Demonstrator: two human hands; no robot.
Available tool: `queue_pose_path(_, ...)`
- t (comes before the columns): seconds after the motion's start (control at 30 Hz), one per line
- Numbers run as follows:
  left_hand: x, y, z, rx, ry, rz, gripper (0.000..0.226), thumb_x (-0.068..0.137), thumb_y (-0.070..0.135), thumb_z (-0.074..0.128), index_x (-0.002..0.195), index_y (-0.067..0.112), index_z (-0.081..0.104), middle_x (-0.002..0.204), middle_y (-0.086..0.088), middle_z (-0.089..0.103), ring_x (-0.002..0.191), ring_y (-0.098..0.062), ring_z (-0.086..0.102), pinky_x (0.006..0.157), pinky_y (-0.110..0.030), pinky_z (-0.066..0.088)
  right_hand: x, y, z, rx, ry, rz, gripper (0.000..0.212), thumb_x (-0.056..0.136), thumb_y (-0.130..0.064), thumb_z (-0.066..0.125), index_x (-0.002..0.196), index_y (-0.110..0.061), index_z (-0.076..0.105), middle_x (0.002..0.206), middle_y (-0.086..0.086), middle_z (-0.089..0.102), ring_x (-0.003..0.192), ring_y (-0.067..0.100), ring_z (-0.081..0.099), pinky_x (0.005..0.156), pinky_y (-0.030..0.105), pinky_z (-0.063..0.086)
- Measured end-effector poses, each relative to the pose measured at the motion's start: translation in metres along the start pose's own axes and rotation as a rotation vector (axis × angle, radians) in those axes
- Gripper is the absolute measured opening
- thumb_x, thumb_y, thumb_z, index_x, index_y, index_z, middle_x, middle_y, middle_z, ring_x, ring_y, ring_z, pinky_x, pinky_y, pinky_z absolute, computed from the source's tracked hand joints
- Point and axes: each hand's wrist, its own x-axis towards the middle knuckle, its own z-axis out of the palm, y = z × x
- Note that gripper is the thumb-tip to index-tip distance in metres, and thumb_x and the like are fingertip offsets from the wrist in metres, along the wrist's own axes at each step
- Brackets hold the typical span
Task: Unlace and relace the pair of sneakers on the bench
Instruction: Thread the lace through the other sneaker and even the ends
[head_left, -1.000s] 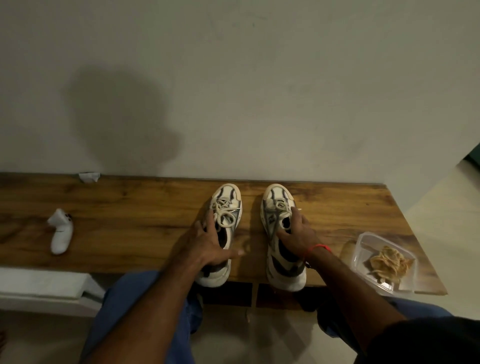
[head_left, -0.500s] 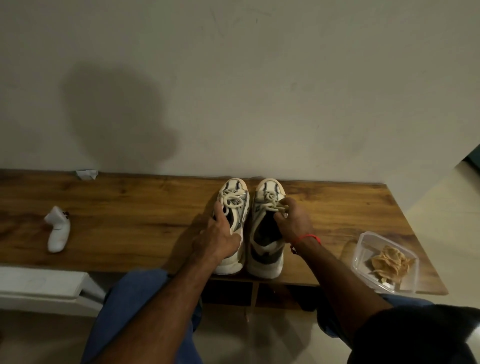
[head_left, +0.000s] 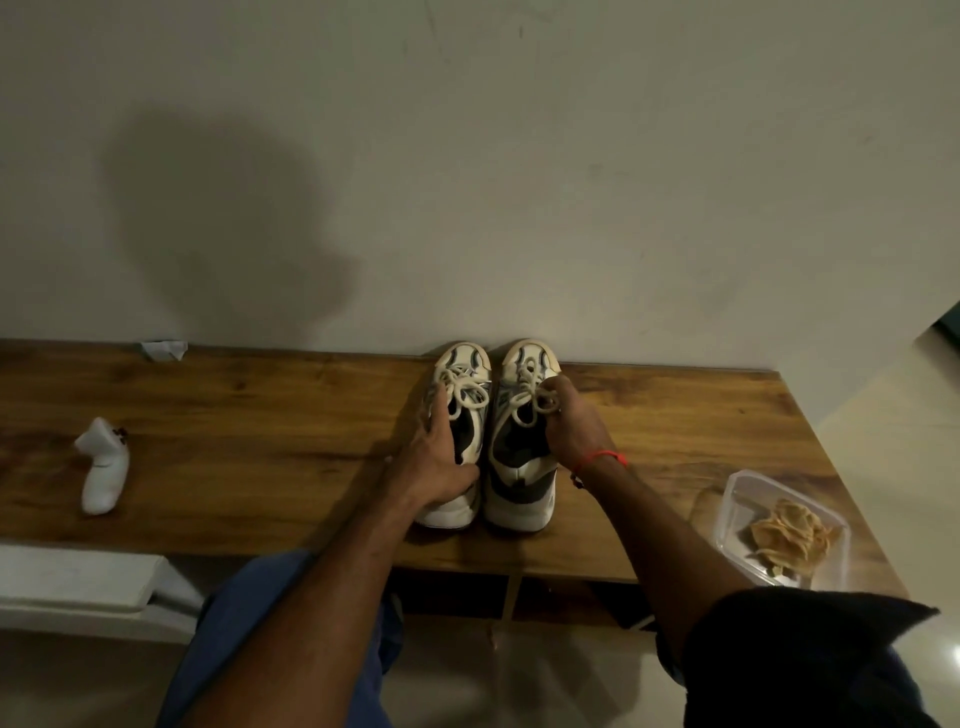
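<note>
Two white and grey sneakers stand side by side on the wooden bench (head_left: 260, 441), toes against the wall. Both are laced with cream laces tied in bows. My left hand (head_left: 434, 460) grips the left sneaker (head_left: 467, 374) over its collar, fingers along the outer side and thumb across the heel. My right hand (head_left: 569, 426) lies on the right side of the right sneaker (head_left: 519, 467), and its fingertips pinch the lace bow (head_left: 540, 400) near the tongue. A red thread band circles my right wrist.
A white sock-like item (head_left: 104, 470) lies on the bench at the left. A scrap of paper (head_left: 163, 349) sits by the wall. A clear plastic container (head_left: 779, 530) with crisps stands at the bench's right front corner. Open shelves lie under the bench.
Both sneakers have been pushed away from me, together, until their toes reach the wall. My right hand has moved from the shoe's side up to the lace bow.
</note>
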Motion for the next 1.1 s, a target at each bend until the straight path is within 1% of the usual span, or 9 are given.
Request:
queue_pose_path(0.13, 0.005, -0.005, -0.007, -0.044, -0.074, -0.019, 0.134, 0.08, 0.032, 0.086, 0.157, 0.034, -0.024, 0.17, -0.007, 0.012, 0.151, -0.032, 0.028, 0.118, -0.052, 0.036, 0.002, 0.01, -0.008, -0.045, -0.063, -0.02, 0.041, 0.097, 0.002, 0.044, 0.132, -0.018, 0.047, 0.118, 0.015, 0.062, 0.101, 0.025, 0.06, 0.074, 0.029, 0.051)
queue_pose_path(0.27, 0.007, -0.006, -0.006, -0.07, -0.074, 0.004, 0.132, 0.077, 0.036, 0.087, 0.159, 0.031, -0.017, 0.169, -0.005, 0.017, 0.152, -0.029, 0.028, 0.118, -0.051, 0.036, 0.001, 0.019, -0.01, -0.072, -0.069, -0.066, 0.038, 0.098, -0.001, 0.045, 0.133, -0.017, 0.047, 0.116, 0.015, 0.062, 0.093, 0.02, 0.058, 0.065, 0.021, 0.05)
queue_pose_path(0.43, 0.004, 0.0, 0.0, -0.06, 0.021, 0.051, 0.118, 0.087, 0.036, 0.079, 0.162, 0.025, -0.011, 0.169, -0.008, 0.015, 0.151, -0.029, 0.029, 0.117, -0.044, 0.036, 0.002, 0.012, -0.003, -0.012, -0.013, -0.079, 0.037, 0.099, -0.003, 0.045, 0.132, -0.019, 0.05, 0.114, 0.013, 0.063, 0.101, 0.027, 0.062, 0.082, 0.041, 0.059)
queue_pose_path(0.53, 0.004, 0.0, 0.001, -0.067, 0.014, 0.057, 0.114, 0.089, 0.034, 0.076, 0.162, 0.025, -0.012, 0.17, -0.007, 0.012, 0.152, -0.028, 0.026, 0.118, -0.044, 0.034, 0.003, 0.01, -0.001, 0.055, -0.012, -0.053, 0.039, 0.1, -0.004, 0.045, 0.137, -0.019, 0.049, 0.121, 0.013, 0.062, 0.108, 0.025, 0.06, 0.084, 0.036, 0.056)
queue_pose_path(0.63, 0.005, 0.0, 0.001, -0.063, -0.015, 0.04, 0.114, 0.092, 0.036, 0.073, 0.16, 0.022, -0.018, 0.171, -0.008, 0.004, 0.154, -0.029, 0.022, 0.12, -0.045, 0.03, -0.003, 0.009, 0.0, 0.238, 0.005, 0.022, 0.047, 0.1, -0.011, 0.052, 0.145, -0.021, 0.042, 0.125, 0.004, 0.058, 0.116, 0.021, 0.057, 0.093, 0.035, 0.053)
queue_pose_path(0.73, 0.009, 0.001, 0.003, -0.03, -0.063, 0.013, 0.114, 0.095, 0.042, 0.067, 0.157, 0.02, -0.026, 0.17, -0.007, -0.014, 0.155, -0.031, 0.015, 0.123, -0.053, 0.024, -0.016, 0.009, 0.012, 0.291, -0.056, 0.006, 0.055, 0.093, -0.034, 0.064, 0.141, -0.025, 0.04, 0.131, -0.003, 0.055, 0.122, 0.02, 0.055, 0.099, 0.042, 0.053)
queue_pose_path(0.83, 0.012, 0.001, 0.007, -0.034, -0.09, -0.002, 0.111, 0.097, 0.043, 0.063, 0.155, 0.02, -0.029, 0.166, -0.005, -0.028, 0.157, -0.031, 0.005, 0.123, -0.06, 0.019, -0.018, 0.019, 0.031, 0.154, -0.076, -0.037, 0.082, 0.084, -0.063, 0.056, 0.149, -0.022, 0.028, 0.152, 0.003, 0.035, 0.14, 0.022, 0.037, 0.11, 0.048, 0.043)
queue_pose_path(0.93, 0.012, 0.001, 0.013, -0.02, -0.09, -0.025, 0.105, 0.1, 0.042, 0.057, 0.155, 0.019, -0.029, 0.164, -0.005, -0.033, 0.157, -0.031, -0.001, 0.123, -0.063, 0.01, -0.017, 0.019, 0.037, 0.124, -0.068, -0.043, 0.088, 0.083, -0.062, 0.047, 0.155, -0.02, 0.017, 0.161, 0.003, 0.022, 0.148, 0.022, 0.023, 0.118, 0.05, 0.03)
queue_pose_path(1.1, 0.013, 0.003, 0.016, 0.036, -0.099, -0.04, 0.096, 0.103, 0.046, 0.049, 0.156, 0.017, -0.026, 0.164, -0.008, -0.032, 0.156, -0.035, -0.006, 0.121, -0.064, 0.008, -0.012, 0.021, 0.041, 0.118, -0.093, -0.051, 0.087, 0.082, -0.055, 0.042, 0.156, -0.022, 0.013, 0.162, 0.002, 0.02, 0.15, 0.024, 0.015, 0.12, 0.053, 0.024)
